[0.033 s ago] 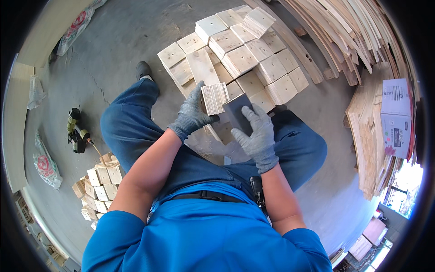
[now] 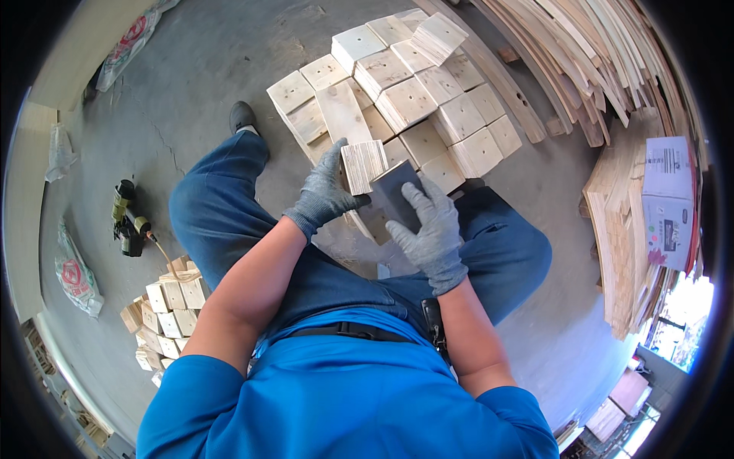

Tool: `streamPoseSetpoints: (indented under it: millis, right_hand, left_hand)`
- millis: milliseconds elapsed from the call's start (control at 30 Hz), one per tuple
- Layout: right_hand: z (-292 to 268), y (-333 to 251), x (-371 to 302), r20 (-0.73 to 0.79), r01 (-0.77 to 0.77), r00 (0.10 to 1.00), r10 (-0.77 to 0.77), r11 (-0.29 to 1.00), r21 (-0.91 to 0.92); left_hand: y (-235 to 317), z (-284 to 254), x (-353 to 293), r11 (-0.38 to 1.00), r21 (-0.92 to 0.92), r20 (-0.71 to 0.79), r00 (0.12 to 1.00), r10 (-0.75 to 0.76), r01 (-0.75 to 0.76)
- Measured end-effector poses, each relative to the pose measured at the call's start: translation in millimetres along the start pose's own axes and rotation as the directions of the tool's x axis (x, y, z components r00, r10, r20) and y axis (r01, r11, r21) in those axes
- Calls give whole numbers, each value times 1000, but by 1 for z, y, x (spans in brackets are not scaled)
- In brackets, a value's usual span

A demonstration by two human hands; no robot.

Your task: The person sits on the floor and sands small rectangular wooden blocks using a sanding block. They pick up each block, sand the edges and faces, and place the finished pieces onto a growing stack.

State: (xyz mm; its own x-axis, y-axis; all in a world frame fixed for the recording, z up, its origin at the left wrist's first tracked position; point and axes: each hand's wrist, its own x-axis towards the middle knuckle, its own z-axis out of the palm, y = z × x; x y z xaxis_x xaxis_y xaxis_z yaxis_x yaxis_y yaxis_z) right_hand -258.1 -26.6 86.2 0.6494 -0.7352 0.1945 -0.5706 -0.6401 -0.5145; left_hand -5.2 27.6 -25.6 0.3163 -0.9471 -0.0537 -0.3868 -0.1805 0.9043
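My gloved left hand (image 2: 325, 190) grips a wooden block (image 2: 364, 166) with striped, layered edges, thumb below and fingers along its left side. Gloved in grey too, my right hand (image 2: 432, 236) holds a dark grey flat block (image 2: 397, 194) that looks like a sanding block. The grey block's upper left corner meets or overlaps the wooden block's lower right edge; whether they touch I cannot tell. Just beyond my hands stands a stack of pale wooden blocks (image 2: 407, 102), many with a small hole in the face. A longer wooden piece (image 2: 342, 115) lies on top of it.
A nail gun (image 2: 128, 222) with a hose lies on the floor at the left, near a smaller pile of wooden blocks (image 2: 176, 306). Long boards (image 2: 566, 61) are stacked at the far right. Nearer stands a cardboard box (image 2: 667, 203) beside more boards. Plastic bags (image 2: 76, 279) lie at the left.
My right hand and the dark grey block have shifted slightly left against the wooden block. My left hand stays almost in place.
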Motion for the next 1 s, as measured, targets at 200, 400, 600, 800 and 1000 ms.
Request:
streamPoseSetpoints:
  millis: [200, 400, 600, 800, 1000]
  right_hand:
    - [15, -2, 42, 41, 58, 998, -54, 992, -111]
    - [40, 5, 132, -10, -31, 1000, 30, 991, -129]
    - [23, -5, 73, 67, 77, 995, -70, 991, -113]
    - [-1, -16, 15, 154, 179, 976, -156, 973, -148]
    - [34, -21, 104, 55, 99, 994, -91, 981, -165]
  left_hand:
    - [27, -10, -1, 998, 48, 18, 999, -38, 37]
    - [21, -7, 2, 998, -41, 15, 999, -49, 50]
    - [29, -14, -1, 994, -7, 46, 993, -110, 111]
    - [16, -8, 1, 1000, 21, 29, 1000, -13, 12]
    - [15, -8, 3, 998, 51, 58, 997, -45, 42]
